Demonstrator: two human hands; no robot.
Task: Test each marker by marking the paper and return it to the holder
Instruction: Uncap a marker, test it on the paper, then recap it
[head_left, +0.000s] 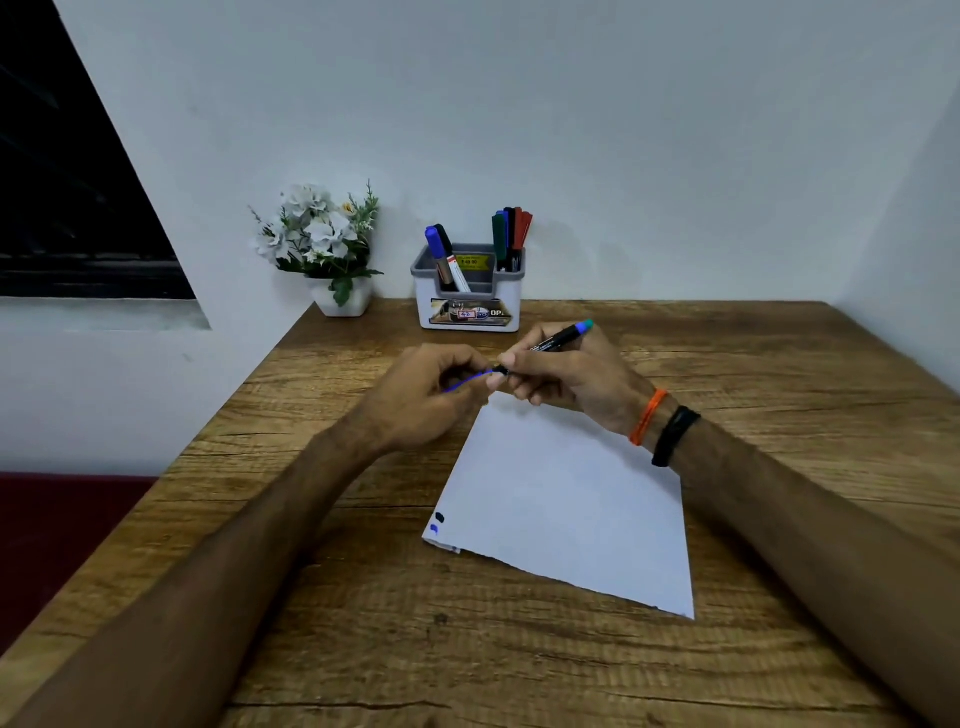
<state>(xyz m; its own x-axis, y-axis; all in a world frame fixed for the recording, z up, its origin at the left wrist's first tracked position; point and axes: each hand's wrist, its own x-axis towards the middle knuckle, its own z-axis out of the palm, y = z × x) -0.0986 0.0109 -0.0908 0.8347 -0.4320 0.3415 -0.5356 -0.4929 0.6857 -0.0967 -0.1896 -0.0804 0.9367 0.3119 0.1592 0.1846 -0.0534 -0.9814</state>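
My right hand (566, 376) grips a slim black marker (558, 340) with a blue-green end pointing up and right. My left hand (431, 395) holds the marker's blue cap (467, 380) right at the marker's tip; cap and tip meet between the two hands. Both hands hover above the far corner of a white paper sheet (566, 504), which carries a dark mark and a blue mark (436, 524) near its left corner. The grey-and-white holder (470, 306) stands by the wall, with two thick markers (441, 254) in its left slot and several slim markers (511, 234) in its right slot.
A white pot of artificial white flowers (324, 244) stands left of the holder against the wall. The wooden table (467, 649) ends at its left edge beside a white ledge and a dark window (67, 208). An orange thread and a black band circle my right wrist.
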